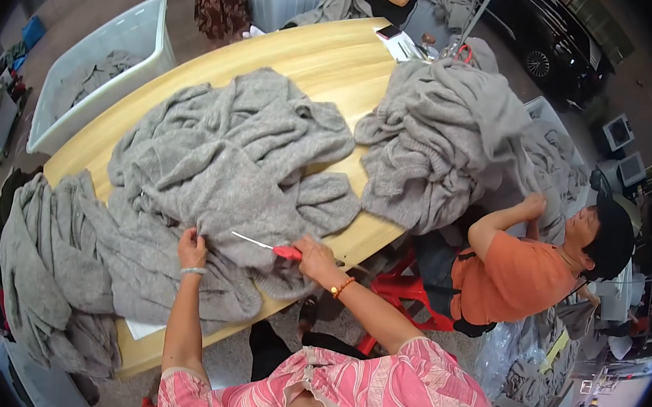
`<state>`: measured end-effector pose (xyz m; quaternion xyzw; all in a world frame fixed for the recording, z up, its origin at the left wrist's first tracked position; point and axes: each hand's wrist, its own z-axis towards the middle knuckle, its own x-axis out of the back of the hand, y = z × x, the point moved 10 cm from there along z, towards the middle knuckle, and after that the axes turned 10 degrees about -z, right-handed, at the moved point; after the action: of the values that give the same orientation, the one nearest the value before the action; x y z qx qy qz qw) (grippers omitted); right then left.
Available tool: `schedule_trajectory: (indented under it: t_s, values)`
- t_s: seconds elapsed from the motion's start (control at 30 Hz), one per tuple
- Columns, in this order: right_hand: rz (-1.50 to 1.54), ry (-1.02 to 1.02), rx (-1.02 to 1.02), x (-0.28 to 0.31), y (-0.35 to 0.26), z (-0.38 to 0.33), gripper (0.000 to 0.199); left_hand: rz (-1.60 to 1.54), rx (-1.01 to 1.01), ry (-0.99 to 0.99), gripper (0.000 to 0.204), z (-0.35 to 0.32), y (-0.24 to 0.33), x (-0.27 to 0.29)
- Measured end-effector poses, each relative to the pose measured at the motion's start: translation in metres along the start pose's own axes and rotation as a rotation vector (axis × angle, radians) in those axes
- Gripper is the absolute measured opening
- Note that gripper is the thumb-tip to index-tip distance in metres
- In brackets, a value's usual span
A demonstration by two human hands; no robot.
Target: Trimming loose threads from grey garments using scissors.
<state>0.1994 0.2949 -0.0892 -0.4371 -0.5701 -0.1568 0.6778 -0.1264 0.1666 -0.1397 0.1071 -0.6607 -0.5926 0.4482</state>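
Observation:
A grey knit sweater (221,193) lies spread in front of me on the wooden table (55,166), its folds running into other grey knits. At its near edge my left hand (193,248) is closed, fingertips pinching the knit. My right hand (317,259) grips red-handled scissors (287,252), their slim metal blades pointing left across the sweater toward my left hand. Whether the blades are parted is too small to tell. Another heap of grey knits (54,256) hangs over the table's left end.
A big pile of grey knitwear (442,136) covers the table's right side. Beside it a person in an orange shirt (514,284) handles grey knit near red stools (408,290). A white bin (95,71) stands beyond the far-left edge. A phone (388,31) lies at the far end.

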Motion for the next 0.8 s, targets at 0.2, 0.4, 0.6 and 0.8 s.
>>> schedule_trajectory:
  t_s: [0.2,0.4,0.6,0.8]
  values:
    - [0.42,-0.301,-0.002,0.034,-0.042,-0.008,0.023,-0.315,0.068,0.368,0.021,0.041,0.001,0.116]
    - [0.963,-0.335,0.041,0.101,-0.069,0.004,0.02,-0.288,-0.605,0.481,0.014,0.137,0.27,0.159]
    - [0.756,-0.307,-0.466,0.054,0.036,-0.013,0.02,0.028,-0.661,-0.211,0.026,0.142,0.26,-0.057]
    - [0.372,-0.083,-0.429,0.077,0.069,-0.065,0.023,0.421,-0.755,-0.649,0.054,-0.014,0.198,-0.171]
